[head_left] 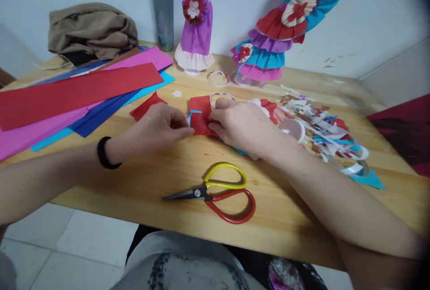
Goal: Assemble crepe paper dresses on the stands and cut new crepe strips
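My left hand (160,124) is closed in a pinch at the left edge of a red crepe paper piece (200,122). A thin light-blue strip (195,111) bends across that paper and runs down to the left fingertips. My right hand (240,122) is closed, its fingers gripping the right side of the same red piece; its palm hides part of the paper beneath. Behind the left hand lies another red paper scrap (148,105). Just behind the right fingers is a white ring-shaped roll (221,97). Scissors with yellow and red handles (201,192) lie in front of both hands.
Coloured paper sheets (80,95) are stacked at left, near a brown cloth (92,30) and a bottle (163,12). Two paper dress figures (198,34) (268,52) stand at the back. Paper scraps (331,133) and a pale disc (294,131) lie at right.
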`<state>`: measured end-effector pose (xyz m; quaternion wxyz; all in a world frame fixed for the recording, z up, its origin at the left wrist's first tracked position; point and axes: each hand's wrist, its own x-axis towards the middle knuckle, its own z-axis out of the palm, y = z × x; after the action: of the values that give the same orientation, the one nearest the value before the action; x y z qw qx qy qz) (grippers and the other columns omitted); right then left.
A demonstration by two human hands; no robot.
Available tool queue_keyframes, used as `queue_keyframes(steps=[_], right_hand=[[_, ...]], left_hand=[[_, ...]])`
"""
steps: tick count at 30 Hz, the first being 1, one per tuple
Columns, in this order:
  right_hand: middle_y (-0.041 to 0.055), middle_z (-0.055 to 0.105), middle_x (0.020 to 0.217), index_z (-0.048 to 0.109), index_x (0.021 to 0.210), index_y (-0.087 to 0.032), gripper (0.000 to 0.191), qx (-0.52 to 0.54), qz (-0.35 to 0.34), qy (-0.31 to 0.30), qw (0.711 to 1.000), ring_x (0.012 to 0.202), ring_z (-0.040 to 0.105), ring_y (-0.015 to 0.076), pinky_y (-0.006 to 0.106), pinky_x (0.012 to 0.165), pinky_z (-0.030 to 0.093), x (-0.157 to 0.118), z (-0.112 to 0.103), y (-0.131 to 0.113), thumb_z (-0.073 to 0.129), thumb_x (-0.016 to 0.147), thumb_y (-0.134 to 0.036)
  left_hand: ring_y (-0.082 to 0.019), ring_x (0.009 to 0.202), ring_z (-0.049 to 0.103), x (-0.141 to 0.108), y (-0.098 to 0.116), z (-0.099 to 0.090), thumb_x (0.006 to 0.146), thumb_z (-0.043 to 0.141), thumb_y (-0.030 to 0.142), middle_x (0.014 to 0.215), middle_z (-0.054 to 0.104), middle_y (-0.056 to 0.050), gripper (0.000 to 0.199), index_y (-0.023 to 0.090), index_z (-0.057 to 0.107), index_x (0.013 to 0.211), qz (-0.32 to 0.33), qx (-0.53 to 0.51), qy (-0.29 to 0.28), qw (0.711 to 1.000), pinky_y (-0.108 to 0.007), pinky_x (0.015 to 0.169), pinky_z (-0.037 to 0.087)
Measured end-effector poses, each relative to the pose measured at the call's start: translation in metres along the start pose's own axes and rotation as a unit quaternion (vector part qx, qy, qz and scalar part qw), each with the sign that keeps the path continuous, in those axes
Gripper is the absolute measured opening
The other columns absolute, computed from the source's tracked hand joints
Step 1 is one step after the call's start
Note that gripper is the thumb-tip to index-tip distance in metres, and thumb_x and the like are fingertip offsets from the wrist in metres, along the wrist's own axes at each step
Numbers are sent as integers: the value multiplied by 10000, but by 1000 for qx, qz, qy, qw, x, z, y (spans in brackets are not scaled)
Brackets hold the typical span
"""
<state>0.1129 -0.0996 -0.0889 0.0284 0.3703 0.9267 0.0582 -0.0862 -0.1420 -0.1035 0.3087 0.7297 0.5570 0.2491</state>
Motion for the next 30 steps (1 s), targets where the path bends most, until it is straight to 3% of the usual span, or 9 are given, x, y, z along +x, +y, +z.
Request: queue_keyframes(steps=[4, 8, 10, 14, 17, 19, 25, 30], right_hand=[[109, 667, 983, 726, 905, -152, 257, -5, 2, -2, 1000, 776, 587, 209, 328, 585, 257, 2, 0, 1, 484, 925, -238], [112, 669, 1014, 732, 943, -158, 264, -5, 11, -10, 1000, 780, 578, 207, 327, 595, 264, 2, 0, 0, 482, 918, -237], [115, 667, 1012, 731, 946, -158, 266, -3, 7, -10, 1000, 776, 576, 204, 327, 595, 262, 1, 0, 0, 475, 917, -226], [105, 658, 974, 719, 890, -156, 258, -2, 1, -3, 1000, 757, 575, 190, 320, 578, 241, 1, 0, 1, 469, 916, -217], [96, 653, 955, 707, 868, -148, 245, -7, 4, 5, 1000, 759, 579, 187, 314, 567, 230, 2, 1, 1, 480, 918, -225], [100, 652, 958, 705, 874, -137, 247, -10, 4, 2, 1000, 764, 584, 189, 313, 567, 232, 3, 1, 1, 479, 923, -223], [104, 657, 954, 709, 855, -146, 256, -9, 1, 9, 1000, 710, 561, 177, 315, 551, 218, 1, 2, 2, 468, 917, -207], [104, 660, 953, 718, 864, -156, 256, -1, 1, 8, 1000, 675, 536, 169, 321, 555, 223, 0, 2, 2, 468, 903, -193]], left_hand=[[-112, 609, 528, -13, -8, 14, 812, 545, 186, 644, 643, 7, 189, 157, 671, 674, 19, 73, -40, 996, -239, 573, 346], [-132, 644, 573, -16, -10, 21, 866, 510, 169, 728, 695, -30, 224, 151, 686, 730, 44, 208, -23, 977, -256, 580, 347], [-154, 692, 596, -16, -7, 18, 909, 466, 149, 823, 712, -66, 242, 143, 701, 852, 115, 315, -28, 942, -271, 566, 332], [-181, 685, 606, -15, 2, 13, 935, 375, 49, 843, 699, -95, 350, 136, 641, 1144, 261, 480, -74, 834, -286, 520, 301], [-211, 650, 619, -12, 3, 16, 923, 366, 19, 773, 681, -103, 341, 109, 651, 1088, 317, 547, -73, 771, -306, 499, 291], [-222, 624, 622, -10, 2, 19, 904, 391, 8, 733, 671, -105, 305, 105, 667, 992, 348, 566, -68, 745, -314, 489, 285], [-211, 597, 616, -7, -2, 19, 866, 457, 4, 704, 668, -96, 238, 132, 648, 804, 383, 574, -63, 721, -319, 495, 293], [-190, 584, 580, -10, -4, 14, 897, 444, 26, 694, 664, -92, 240, 115, 667, 912, 389, 535, -59, 748, -310, 501, 290]])
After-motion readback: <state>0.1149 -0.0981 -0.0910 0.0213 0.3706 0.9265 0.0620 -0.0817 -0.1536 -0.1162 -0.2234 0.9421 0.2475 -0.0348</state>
